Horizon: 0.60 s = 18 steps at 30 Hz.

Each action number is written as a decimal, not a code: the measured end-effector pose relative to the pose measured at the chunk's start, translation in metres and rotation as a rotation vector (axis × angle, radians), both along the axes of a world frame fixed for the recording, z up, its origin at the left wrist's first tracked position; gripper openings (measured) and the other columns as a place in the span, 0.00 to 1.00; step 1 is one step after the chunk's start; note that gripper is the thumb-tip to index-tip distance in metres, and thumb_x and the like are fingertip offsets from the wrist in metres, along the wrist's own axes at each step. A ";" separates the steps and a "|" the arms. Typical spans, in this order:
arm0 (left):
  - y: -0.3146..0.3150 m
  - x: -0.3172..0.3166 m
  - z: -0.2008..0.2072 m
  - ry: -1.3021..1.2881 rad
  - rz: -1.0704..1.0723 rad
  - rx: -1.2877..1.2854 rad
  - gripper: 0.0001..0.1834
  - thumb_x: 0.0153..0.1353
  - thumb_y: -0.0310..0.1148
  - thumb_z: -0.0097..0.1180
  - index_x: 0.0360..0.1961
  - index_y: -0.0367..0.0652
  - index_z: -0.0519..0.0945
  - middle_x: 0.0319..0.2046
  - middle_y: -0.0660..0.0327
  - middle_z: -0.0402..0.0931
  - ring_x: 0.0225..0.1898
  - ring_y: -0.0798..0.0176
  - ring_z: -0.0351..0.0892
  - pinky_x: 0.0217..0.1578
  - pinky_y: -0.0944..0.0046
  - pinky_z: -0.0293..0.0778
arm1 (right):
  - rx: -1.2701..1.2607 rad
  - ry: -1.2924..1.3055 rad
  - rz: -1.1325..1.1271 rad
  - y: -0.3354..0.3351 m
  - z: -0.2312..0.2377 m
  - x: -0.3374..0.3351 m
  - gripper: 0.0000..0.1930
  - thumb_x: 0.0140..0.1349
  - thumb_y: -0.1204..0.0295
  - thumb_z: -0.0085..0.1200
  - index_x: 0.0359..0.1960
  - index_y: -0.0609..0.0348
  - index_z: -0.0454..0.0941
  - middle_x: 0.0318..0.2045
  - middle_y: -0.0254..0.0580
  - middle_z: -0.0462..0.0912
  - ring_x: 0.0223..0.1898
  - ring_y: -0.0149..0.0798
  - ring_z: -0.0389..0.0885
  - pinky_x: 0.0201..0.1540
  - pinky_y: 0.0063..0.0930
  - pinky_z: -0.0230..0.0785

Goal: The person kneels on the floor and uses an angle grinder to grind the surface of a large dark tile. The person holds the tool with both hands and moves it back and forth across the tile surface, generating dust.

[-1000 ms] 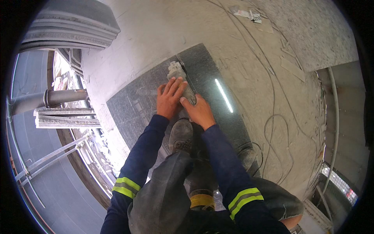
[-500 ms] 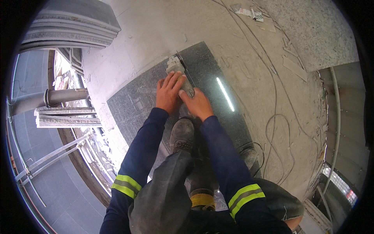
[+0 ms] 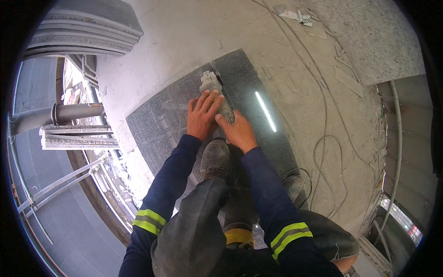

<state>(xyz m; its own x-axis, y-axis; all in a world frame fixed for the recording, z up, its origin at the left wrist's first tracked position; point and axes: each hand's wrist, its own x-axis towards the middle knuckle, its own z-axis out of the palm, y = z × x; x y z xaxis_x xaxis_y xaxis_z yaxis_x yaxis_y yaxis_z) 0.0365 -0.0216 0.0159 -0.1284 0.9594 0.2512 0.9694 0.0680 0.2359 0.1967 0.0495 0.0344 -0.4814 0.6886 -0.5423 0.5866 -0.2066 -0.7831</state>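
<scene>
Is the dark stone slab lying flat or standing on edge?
Lying flat: the slab shows its broad polished face upward, with a boot resting on it.

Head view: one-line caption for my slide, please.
Left hand and right hand hold a dusty power tool over a dark stone slab, a boot close by.

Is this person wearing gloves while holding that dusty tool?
No, the left fingers and right fingers on the dusty grey tool show bare skin.
</scene>
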 end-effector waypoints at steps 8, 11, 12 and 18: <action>-0.006 0.006 0.007 -0.026 -0.013 0.003 0.39 0.54 0.31 0.72 0.70 0.56 0.77 0.74 0.62 0.73 0.76 0.54 0.68 0.69 0.41 0.65 | -0.098 -0.034 0.002 -0.006 0.006 0.005 0.47 0.68 0.41 0.59 0.70 0.77 0.69 0.62 0.74 0.79 0.63 0.66 0.80 0.64 0.49 0.72; 0.000 0.005 0.004 -0.024 -0.004 0.002 0.39 0.55 0.31 0.71 0.70 0.56 0.76 0.73 0.62 0.73 0.77 0.54 0.68 0.69 0.40 0.65 | -0.011 0.003 -0.027 -0.007 -0.014 0.002 0.41 0.68 0.43 0.61 0.64 0.76 0.74 0.51 0.68 0.84 0.48 0.58 0.87 0.45 0.43 0.80; 0.000 0.002 0.005 -0.021 -0.001 -0.008 0.38 0.55 0.31 0.71 0.70 0.56 0.76 0.73 0.62 0.73 0.77 0.54 0.68 0.69 0.40 0.65 | -0.008 0.011 -0.020 -0.004 -0.011 -0.001 0.41 0.68 0.43 0.61 0.64 0.76 0.74 0.51 0.68 0.84 0.48 0.58 0.87 0.45 0.43 0.80; 0.017 -0.015 -0.002 0.005 0.000 -0.030 0.38 0.56 0.31 0.70 0.71 0.57 0.76 0.74 0.63 0.73 0.76 0.54 0.68 0.70 0.40 0.65 | -0.072 -0.009 0.005 0.016 -0.015 -0.019 0.48 0.67 0.40 0.58 0.71 0.78 0.69 0.64 0.76 0.79 0.68 0.68 0.78 0.71 0.50 0.69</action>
